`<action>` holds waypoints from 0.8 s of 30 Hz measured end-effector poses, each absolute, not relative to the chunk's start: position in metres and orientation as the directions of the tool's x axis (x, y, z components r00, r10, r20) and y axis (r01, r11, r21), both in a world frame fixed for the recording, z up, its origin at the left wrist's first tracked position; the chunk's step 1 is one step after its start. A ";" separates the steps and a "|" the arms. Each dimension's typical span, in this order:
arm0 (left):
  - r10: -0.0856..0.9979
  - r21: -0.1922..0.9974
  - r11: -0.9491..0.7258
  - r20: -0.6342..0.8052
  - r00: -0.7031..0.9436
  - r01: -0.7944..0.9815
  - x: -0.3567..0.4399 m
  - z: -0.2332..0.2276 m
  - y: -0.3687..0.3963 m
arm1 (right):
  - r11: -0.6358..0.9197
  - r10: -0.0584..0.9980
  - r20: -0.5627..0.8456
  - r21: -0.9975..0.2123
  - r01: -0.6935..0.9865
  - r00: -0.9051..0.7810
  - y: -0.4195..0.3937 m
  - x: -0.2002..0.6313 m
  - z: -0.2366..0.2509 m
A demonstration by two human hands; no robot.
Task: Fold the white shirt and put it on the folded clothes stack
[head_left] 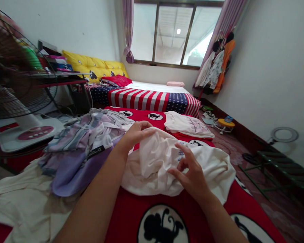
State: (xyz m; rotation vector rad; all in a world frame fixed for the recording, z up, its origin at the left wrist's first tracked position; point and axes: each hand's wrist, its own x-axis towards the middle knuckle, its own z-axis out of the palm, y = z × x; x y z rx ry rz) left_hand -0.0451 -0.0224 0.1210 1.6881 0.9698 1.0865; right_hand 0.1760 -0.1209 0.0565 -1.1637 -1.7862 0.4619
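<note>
A crumpled white garment [152, 165] lies on a red blanket [126, 216] with black-and-white round prints. My left hand [136, 133] pinches its far edge, fingers curled into the cloth. My right hand [190, 172] rests on the garment's near right part, fingers spread and touching the fabric. To the left sits a heap of clothes [86, 141], purple and plaid pieces on top. A folded white garment with a pink print [187, 125] lies farther back on the blanket.
A floor fan [17, 84] stands at the left, next to a cluttered shelf [55, 64]. Behind is a bed with a stars-and-stripes cover [147, 98] and yellow headboard cushions [96, 65]. Clothes hang by the window at right [218, 64]. A green folding rack [276, 165] stands on the floor at right.
</note>
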 end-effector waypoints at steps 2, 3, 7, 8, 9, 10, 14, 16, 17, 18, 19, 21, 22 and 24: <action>0.891 0.945 -0.322 0.325 0.318 -0.065 -0.034 0.133 -0.036 | 0.484 0.855 0.516 -0.758 0.437 -0.053 -0.122 0.172 0.056; 0.872 0.937 -0.326 0.351 0.342 -0.130 -0.027 0.138 -0.042 | 0.467 0.866 0.499 -0.789 0.399 -0.027 -0.123 0.170 0.055; 0.764 0.928 -0.321 0.372 0.528 -0.189 0.000 0.137 -0.054 | 0.318 0.938 0.341 -0.918 0.239 0.062 -0.119 0.175 0.050; 0.749 0.923 -0.349 0.379 0.543 -0.163 0.003 0.134 -0.053 | 0.284 0.944 0.306 -0.944 0.165 0.126 -0.117 0.179 0.050; 0.749 0.910 -0.398 0.397 0.530 -0.119 0.004 0.132 -0.051 | 0.266 0.938 0.273 -0.962 0.063 0.214 -0.113 0.184 0.051; 0.762 0.888 -0.457 0.422 0.492 -0.053 0.002 0.129 -0.047 | 0.266 0.921 0.235 -0.962 -0.060 0.310 -0.110 0.190 0.053; 0.821 0.812 -0.528 0.412 0.395 0.249 -0.013 0.122 -0.035 | 0.390 0.847 0.118 -0.801 -0.454 0.519 -0.099 0.208 0.065; 0.826 0.831 -0.477 0.313 0.469 0.286 -0.017 0.116 -0.032 | 0.424 0.842 0.102 -0.732 -0.533 0.529 -0.097 0.211 0.068; 0.815 0.844 -0.457 0.270 0.513 0.281 -0.016 0.111 -0.031 | 0.424 0.846 0.089 -0.710 -0.563 0.525 -0.097 0.211 0.069; 0.799 0.856 -0.442 0.241 0.551 0.266 -0.014 0.106 -0.030 | 0.415 0.853 0.072 -0.695 -0.587 0.517 -0.097 0.211 0.069; 0.779 0.869 -0.430 0.220 0.588 0.245 -0.011 0.100 -0.028 | 0.402 0.859 0.053 -0.687 -0.606 0.510 -0.097 0.211 0.069; 0.730 0.887 -0.409 0.177 0.660 0.215 -0.007 0.093 -0.025 | 0.381 0.859 0.016 -0.687 -0.619 0.512 -0.098 0.211 0.067; 0.712 0.892 -0.396 0.149 0.686 0.217 -0.007 0.091 -0.023 | 0.387 0.850 0.011 -0.692 -0.610 0.527 -0.098 0.211 0.067; 0.722 0.901 -0.363 0.111 0.683 0.237 -0.014 0.095 -0.021 | 0.427 0.812 0.035 -0.716 -0.552 0.583 -0.098 0.214 0.068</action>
